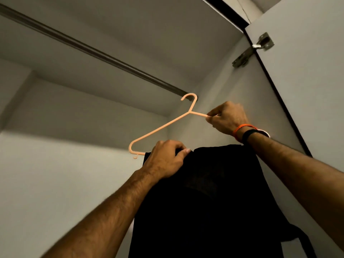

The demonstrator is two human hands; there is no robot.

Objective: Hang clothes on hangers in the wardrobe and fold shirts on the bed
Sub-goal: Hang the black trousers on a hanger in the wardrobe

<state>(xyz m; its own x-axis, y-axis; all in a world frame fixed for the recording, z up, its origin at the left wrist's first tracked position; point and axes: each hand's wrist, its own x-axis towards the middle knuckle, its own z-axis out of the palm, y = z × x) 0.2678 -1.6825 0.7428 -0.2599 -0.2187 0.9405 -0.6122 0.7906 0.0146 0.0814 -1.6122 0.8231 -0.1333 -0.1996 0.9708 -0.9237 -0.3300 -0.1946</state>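
Note:
A peach plastic hanger (160,127) is raised inside the wardrobe, its hook right at the right end of the dark rail (93,53). A black garment (214,192) is draped over the hanger's lower bar and hangs down. My left hand (165,159) grips the garment's top edge together with the bar. My right hand (228,117) pinches the hanger's right arm, higher up near the wardrobe's side wall. The hanger's right end is hidden behind my right hand and the cloth.
The rail runs diagonally from upper left to the right side wall (223,90). A metal hinge (251,50) holds the open door (307,81) at the right. The pale back wall (65,174) lies behind the hanger.

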